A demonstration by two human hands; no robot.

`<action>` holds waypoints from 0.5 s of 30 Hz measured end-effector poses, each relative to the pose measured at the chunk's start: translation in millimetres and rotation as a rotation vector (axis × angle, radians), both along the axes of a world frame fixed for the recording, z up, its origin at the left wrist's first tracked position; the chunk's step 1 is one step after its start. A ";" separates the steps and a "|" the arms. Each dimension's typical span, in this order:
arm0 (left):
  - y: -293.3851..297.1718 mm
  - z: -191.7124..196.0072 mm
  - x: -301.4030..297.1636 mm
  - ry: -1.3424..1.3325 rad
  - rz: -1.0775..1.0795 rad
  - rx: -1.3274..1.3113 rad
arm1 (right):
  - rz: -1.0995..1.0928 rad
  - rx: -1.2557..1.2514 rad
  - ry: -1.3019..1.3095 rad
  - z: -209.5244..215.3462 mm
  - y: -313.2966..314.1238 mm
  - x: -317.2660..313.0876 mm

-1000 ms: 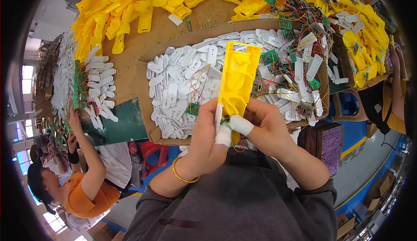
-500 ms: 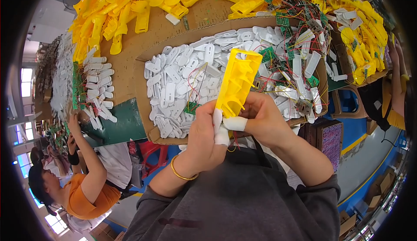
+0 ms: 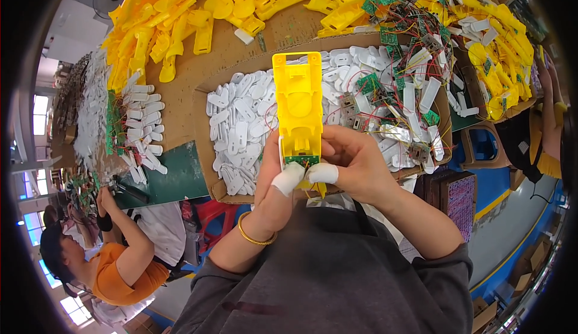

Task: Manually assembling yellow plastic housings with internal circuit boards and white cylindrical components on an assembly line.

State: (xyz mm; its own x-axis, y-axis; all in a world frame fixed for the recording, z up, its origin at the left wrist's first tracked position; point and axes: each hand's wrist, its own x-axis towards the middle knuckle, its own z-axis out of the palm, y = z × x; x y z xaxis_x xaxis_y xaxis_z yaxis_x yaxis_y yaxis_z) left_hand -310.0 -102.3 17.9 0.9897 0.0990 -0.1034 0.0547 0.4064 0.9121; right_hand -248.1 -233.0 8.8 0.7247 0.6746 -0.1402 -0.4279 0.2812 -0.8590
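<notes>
Between my two hands stands a long yellow plastic housing [image 3: 299,102], its open ribbed inside facing me. A small green circuit board [image 3: 303,160] sits in its lower end. My left hand [image 3: 278,180] is closed around the left edge, its white-wrapped thumb on the board. From the right, my right hand [image 3: 355,162] grips the housing, its wrapped thumb pressing by the board's lower right. A white edge shows beside my left fingers; what it belongs to is mostly hidden. Behind the housing, a cardboard box [image 3: 202,123] holds many white plastic pieces [image 3: 241,108].
Circuit boards with tangled wires [image 3: 415,39] lie over the box's right side. Yellow housings [image 3: 241,0] are heaped at the back, and more [image 3: 503,51] at the right. On the left, a co-worker in orange [image 3: 123,271] works at the green tabletop [image 3: 174,174]. A stool [image 3: 478,144] stands right.
The yellow housing has turned from a rightward tilt to upright, its inside now facing me. Both thumbs have come to the circuit board, which now shows. The co-worker's hands have shifted slightly.
</notes>
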 end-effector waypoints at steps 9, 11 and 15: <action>6.4 1.7 -3.7 -0.024 -0.123 0.195 | 0.006 0.000 0.037 7.5 -11.8 0.8; 7.1 -2.0 -4.9 -0.104 -0.151 0.254 | 0.032 -0.035 -0.003 8.9 -11.2 1.2; 8.9 -24.4 -4.6 -0.291 -0.107 0.743 | 0.088 -0.095 -0.047 2.2 -13.8 5.6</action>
State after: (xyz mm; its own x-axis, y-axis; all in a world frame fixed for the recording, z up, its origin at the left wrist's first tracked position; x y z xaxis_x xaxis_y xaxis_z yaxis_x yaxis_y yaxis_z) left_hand -314.6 -93.4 -6.5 0.9748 -0.0569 0.2159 -0.2228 -0.3065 0.9254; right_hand -242.5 -246.8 11.0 0.6708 0.7210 -0.1737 -0.4062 0.1612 -0.8995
